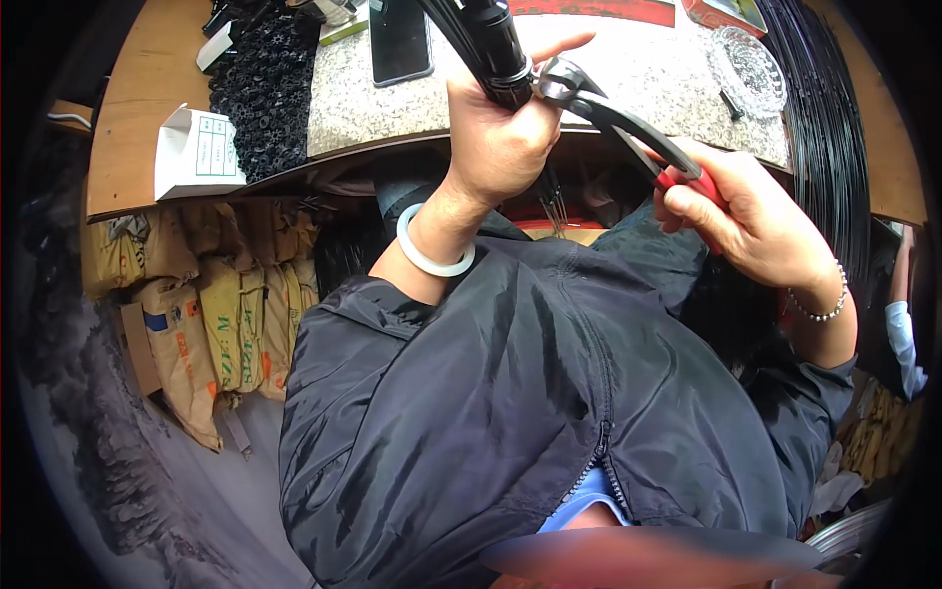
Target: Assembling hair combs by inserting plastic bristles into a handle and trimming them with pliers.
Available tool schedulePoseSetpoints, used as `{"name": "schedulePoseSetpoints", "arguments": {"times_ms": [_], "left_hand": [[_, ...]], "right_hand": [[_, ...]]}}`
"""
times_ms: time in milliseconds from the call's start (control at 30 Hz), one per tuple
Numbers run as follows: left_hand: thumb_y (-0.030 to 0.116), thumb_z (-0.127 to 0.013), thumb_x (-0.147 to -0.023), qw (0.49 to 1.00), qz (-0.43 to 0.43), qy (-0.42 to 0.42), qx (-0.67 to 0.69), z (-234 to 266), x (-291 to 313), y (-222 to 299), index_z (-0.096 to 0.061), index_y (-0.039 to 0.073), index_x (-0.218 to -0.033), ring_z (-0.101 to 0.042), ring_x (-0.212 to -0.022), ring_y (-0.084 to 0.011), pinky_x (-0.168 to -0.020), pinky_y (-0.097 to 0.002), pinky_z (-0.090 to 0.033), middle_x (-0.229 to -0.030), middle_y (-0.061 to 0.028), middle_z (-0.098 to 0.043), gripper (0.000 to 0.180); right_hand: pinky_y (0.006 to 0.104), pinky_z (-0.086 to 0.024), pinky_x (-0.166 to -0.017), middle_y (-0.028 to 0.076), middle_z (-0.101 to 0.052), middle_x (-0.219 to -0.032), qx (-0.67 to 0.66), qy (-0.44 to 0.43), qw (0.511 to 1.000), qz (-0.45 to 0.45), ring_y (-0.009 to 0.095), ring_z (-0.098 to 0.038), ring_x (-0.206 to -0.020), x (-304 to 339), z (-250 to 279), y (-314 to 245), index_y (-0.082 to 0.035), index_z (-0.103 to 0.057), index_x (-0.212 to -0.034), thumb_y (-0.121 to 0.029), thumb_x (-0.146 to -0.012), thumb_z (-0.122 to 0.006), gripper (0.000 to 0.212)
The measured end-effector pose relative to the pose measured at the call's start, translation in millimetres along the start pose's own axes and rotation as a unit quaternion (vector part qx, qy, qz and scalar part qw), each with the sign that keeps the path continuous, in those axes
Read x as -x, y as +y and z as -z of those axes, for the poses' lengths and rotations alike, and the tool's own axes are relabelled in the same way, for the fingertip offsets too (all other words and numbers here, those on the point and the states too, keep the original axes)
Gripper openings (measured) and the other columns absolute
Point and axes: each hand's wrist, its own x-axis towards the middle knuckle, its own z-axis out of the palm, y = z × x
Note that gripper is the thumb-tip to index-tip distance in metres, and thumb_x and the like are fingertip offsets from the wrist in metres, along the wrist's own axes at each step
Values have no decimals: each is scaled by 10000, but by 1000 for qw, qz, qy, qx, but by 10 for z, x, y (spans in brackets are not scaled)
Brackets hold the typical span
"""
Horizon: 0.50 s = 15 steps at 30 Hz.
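the left hand (505, 133) has its grip closed round a bundle of black cables (481, 39), held upright above the granite tabletop (628, 74). the right hand (751, 221) has its grip closed on red-handled pliers (628, 133), whose tip sits at a metal ring (525, 79) round the bundle. the step looks like clamping the ring; next calls for a firm squeeze.

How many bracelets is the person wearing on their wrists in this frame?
2. A pale, smooth ring-shaped bangle sits on the left wrist, and a thin silver beaded bracelet on the right wrist. The dark jacket sleeves could hide others further up.
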Motion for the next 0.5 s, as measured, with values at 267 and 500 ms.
{"name": "schedulePoseSetpoints", "arguments": {"times_ms": [267, 500], "left_hand": [[-114, -377, -675, 999, 0, 9, -47, -21, 11, 37, -539, -156, -1066, -381, -383, -27, -368, -177, -313, -523, -2, -468, 425], [-52, -503, -822, 992, 110, 56, 31, 56, 101, -22, -606, -51, -1027, -418, -447, -24, -397, -192, -291, -568, 43, -486, 230]], "right_hand": [[193, -372, -471, 2, -463, -601, -80, -56, 984, -151, 58, -427, -490, 32, 77, -285, -3, -507, -1081, -209, -949, -426, 257], [209, -375, -470, 6, -460, -567, -44, 62, 991, 111, 73, -450, -482, -77, -204, 106, -2, -503, -1079, -189, -949, -417, 244]]}}
